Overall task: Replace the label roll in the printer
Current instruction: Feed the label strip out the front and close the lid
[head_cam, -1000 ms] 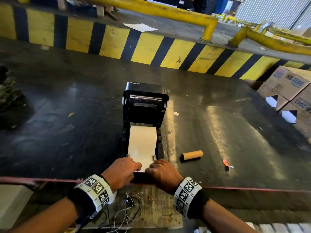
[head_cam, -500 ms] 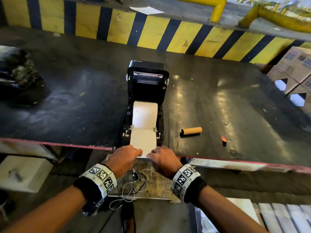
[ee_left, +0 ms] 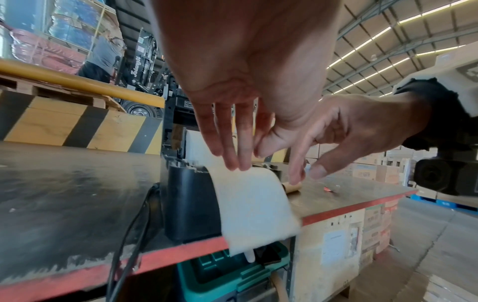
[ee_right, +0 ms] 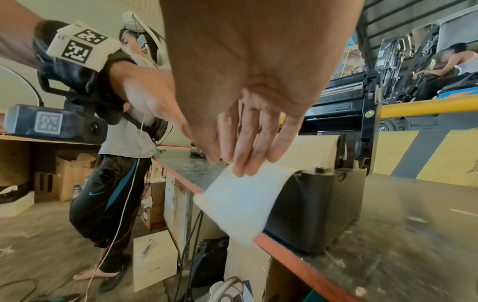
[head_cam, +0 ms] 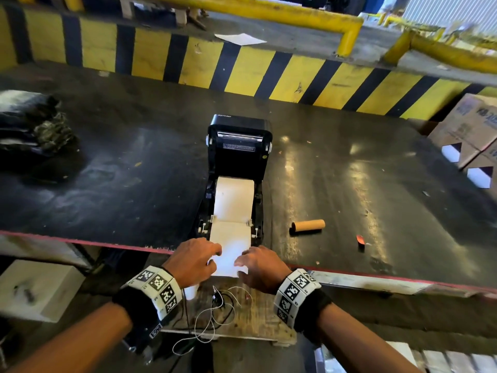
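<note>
The printer (head_cam: pixel 238 168) sits lid-up at the near edge of the dark surface (head_cam: pixel 107 184). White label paper (head_cam: pixel 231 238) trails out over that edge. The left hand (head_cam: pixel 192 262) and right hand (head_cam: pixel 262 270) hover with loose, straight fingers, fingertips brushing the paper. A cardboard tube (head_cam: pixel 308 226) lies to the right.

The black plastic label printer (head_cam: pixel 239 146) looks smooth with a slight sheen; its white label paper strip (head_cam: pixel 233 205) is matt. The dark tabletop (head_cam: pixel 349 184) is glossy, scuffed and dusty. The brown tube (head_cam: pixel 307 226) is probably matt cardboard
</note>
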Demonstrator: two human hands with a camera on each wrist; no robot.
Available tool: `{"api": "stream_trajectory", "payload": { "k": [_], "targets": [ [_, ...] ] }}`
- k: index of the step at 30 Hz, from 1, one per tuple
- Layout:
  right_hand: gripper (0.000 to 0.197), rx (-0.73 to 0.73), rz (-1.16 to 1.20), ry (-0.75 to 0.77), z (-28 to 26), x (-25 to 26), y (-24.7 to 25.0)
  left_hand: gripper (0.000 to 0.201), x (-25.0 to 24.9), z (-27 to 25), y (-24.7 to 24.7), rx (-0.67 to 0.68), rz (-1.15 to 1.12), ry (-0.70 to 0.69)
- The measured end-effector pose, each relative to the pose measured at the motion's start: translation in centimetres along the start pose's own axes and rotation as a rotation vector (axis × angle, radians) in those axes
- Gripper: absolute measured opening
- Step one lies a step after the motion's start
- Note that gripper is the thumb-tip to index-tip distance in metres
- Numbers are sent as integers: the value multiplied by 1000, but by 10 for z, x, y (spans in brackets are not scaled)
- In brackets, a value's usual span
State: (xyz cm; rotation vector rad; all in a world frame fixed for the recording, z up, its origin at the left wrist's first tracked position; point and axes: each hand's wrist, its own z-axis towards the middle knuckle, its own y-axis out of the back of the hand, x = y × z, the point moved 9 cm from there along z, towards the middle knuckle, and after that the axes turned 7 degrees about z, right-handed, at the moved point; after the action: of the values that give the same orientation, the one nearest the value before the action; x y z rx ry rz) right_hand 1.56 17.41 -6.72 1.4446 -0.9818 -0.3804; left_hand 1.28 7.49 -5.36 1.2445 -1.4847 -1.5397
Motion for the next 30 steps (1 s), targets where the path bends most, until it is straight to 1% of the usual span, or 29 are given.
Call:
{"api": "stream_trajectory", "payload": {
  "k": [3,5,8,11,12,14,16,17,20,22,23,24,26,27,29,30],
  "targets": [
    [34,-64,4,-37,20,-18,21,31,20,22,15,-98,-14,13],
    [41,-149,3,-64,38,-33,46,32,32,40,36,-210,-3,-5],
    [53,-295,-13,-139,64,-56,98,44,44,70,78,-350,55,-15],
    [59,-514,-48,-167,86,-74,164,53,62,106,122,-450,48,16],
    [60,-562,-50,-185,92,-81,180,54,67,116,134,-476,40,29],
    [60,-602,-42,-239,105,-98,208,55,78,137,159,-524,15,49],
    [62,-585,-38,-306,116,-114,222,54,88,155,176,-534,-13,75],
    [63,-563,-32,-332,121,-120,224,53,93,164,178,-518,-26,89],
    [66,-469,10,-391,136,-135,217,56,106,188,172,-399,-55,108],
    [65,-451,77,-405,143,-141,212,55,115,200,163,-313,-149,136],
    [63,-472,124,-406,144,-143,211,51,119,203,161,-291,-198,154],
    [61,-512,158,-398,145,-144,215,45,121,206,164,-301,-227,154],
    [53,-599,181,-365,143,-144,223,23,120,208,174,-382,-274,114],
    [48,-639,191,-342,140,-142,226,14,119,207,178,-421,-293,84],
    [34,-718,243,-289,133,-137,230,20,117,202,182,-451,-344,57],
    [28,-757,272,-259,127,-134,231,20,117,199,182,-445,-372,56]
  ]
}}
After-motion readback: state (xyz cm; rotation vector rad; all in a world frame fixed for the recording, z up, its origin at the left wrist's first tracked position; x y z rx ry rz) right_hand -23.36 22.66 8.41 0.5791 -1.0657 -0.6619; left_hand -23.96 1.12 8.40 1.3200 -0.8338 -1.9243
